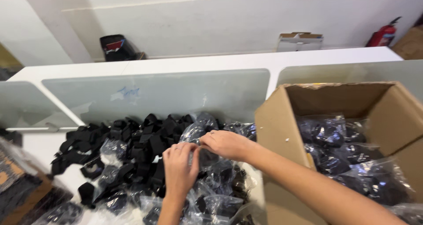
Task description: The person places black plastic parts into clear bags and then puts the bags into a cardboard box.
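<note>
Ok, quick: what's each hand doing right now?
Left hand: closed, pinching the clear plastic bag.
Right hand: closed, pinching the same bag.

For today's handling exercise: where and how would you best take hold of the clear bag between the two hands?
Probably by its open top edge, from above. The clear bag stands raised over the pile, its dark contents sagging low, leaving loose film at the top. The left hand and right hand already pinch there from either side.

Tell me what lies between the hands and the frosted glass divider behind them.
In the head view, a heap of loose black parts and a few clear bagged ones fills the stretch up to the divider.
</note>
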